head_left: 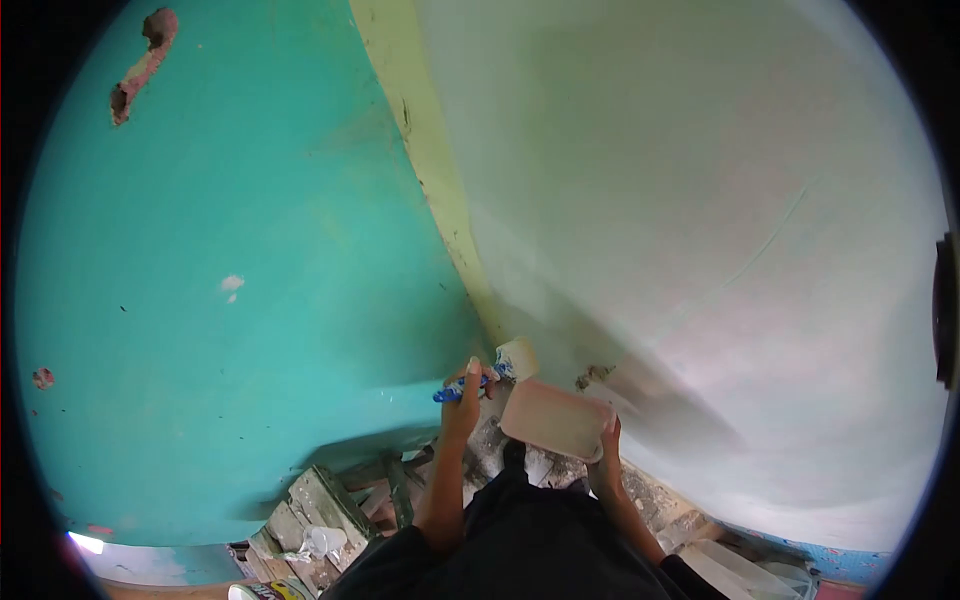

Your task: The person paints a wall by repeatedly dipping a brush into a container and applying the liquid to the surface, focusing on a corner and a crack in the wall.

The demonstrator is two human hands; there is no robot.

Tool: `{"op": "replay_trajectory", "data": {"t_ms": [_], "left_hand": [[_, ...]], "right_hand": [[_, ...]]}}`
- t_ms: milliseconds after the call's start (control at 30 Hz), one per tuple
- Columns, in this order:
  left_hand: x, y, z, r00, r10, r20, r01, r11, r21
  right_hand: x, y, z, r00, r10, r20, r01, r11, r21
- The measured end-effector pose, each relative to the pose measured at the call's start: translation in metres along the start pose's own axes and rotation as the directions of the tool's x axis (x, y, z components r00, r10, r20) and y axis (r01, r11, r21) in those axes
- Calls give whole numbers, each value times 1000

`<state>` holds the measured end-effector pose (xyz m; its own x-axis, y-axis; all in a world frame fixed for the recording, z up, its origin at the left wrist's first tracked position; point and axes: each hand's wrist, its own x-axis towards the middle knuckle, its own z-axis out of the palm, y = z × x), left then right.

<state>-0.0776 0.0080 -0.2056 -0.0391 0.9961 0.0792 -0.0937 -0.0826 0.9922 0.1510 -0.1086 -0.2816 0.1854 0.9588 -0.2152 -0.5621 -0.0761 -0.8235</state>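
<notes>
My left hand is closed around the blue handle of a paintbrush, its wide pale bristle end pointing up to the right. A pinkish, rectangular plastic container is in my right hand, gripped by its right end, with the thumb over the rim. The brush head is right by the container's upper left corner. Both are held low in front of my body, close to the corner where a teal wall meets a whitish wall.
A yellowish strip runs down the corner. Holes show in the teal wall, and a chipped spot marks the pale wall. A worn wooden stand is at lower left; plastic containers are at lower right. Debris covers the floor.
</notes>
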Motion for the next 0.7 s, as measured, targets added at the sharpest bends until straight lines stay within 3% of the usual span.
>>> {"op": "replay_trajectory", "data": {"t_ms": [133,233,333,467,533,700], "left_hand": [[-12,39,4,986,-115,121,103,990,99],[-16,61,16,967,-58,249,-28,945,326],[-13,54,21,943,-106,317,-62,877,477],[-15,47,27,932,-156,328,-55,833,551],[-16,47,30,931,-175,322,-47,814,579],[-17,30,31,909,-61,413,-204,797,568]], "right_hand": [[6,9,-4,999,41,11,-41,999,19],[4,2,9,998,65,8,-65,997,41],[4,0,10,998,49,47,-50,998,28],[4,1,9,999,7,47,-5,999,-46],[-2,-5,14,999,44,30,-45,999,1],[-9,-13,19,998,41,47,-42,999,7]]}}
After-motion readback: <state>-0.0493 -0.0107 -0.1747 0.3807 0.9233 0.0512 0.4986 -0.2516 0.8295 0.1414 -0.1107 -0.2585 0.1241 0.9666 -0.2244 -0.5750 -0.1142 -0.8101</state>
